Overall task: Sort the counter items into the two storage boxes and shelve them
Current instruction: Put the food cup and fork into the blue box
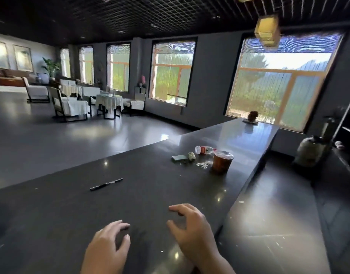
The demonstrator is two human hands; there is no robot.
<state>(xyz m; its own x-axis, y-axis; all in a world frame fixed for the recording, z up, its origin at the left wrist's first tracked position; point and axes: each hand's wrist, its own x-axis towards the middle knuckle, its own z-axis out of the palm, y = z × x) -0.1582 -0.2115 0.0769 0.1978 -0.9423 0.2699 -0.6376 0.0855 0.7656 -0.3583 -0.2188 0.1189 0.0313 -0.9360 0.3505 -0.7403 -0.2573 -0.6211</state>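
On the dark counter [142,194] lies a black pen [106,184] at mid-left. Farther right sit a flat green pack [179,158], a small pale bottle on its side [192,156], a clear water bottle with a red label lying down [204,150], crumpled clear wrap [204,164] and a brown cup with a film lid [222,162]. My left hand [106,248] and my right hand [192,228] hover over the near edge, fingers loosely curled, holding nothing. No storage boxes are in view.
A small brown ornament on a dish [252,116] stands at the counter's far end by the window. A lower ledge [269,224] runs to the right of the counter. A large jar [310,153] and shelving [348,127] are at far right. Tables and chairs [109,103] fill the room beyond.
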